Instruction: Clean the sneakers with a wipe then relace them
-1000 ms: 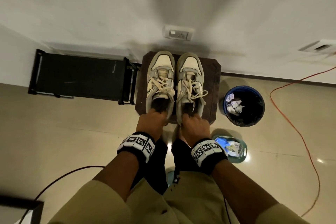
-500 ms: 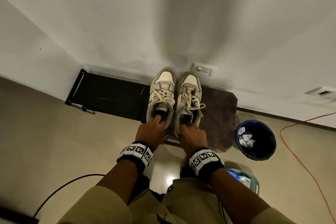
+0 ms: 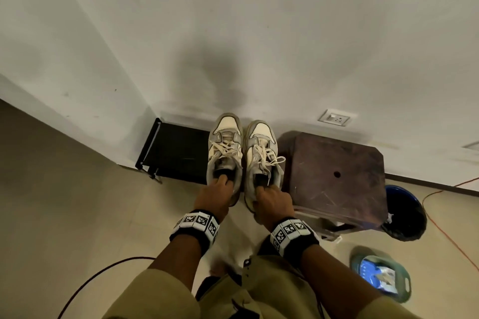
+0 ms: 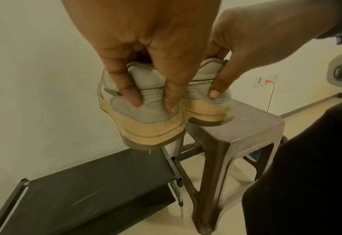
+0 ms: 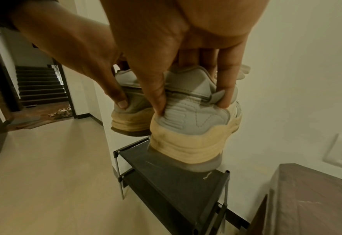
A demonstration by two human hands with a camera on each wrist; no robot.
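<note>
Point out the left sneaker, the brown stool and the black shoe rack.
left sneaker [image 3: 225, 147]: head view, laced tongue.
brown stool [image 3: 337, 160]: head view, seat top.
black shoe rack [image 3: 176, 150]: head view, top shelf.

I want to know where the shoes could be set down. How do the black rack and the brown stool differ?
The black rack is low, with a flat dark shelf on thin metal poles; the brown stool stands taller, on thick moulded legs. The stool's top has a round hole in the middle; the rack's shelf shows none. The rack lies left of the held sneakers, the stool right. Both stand against the wall with bare tops.
</note>
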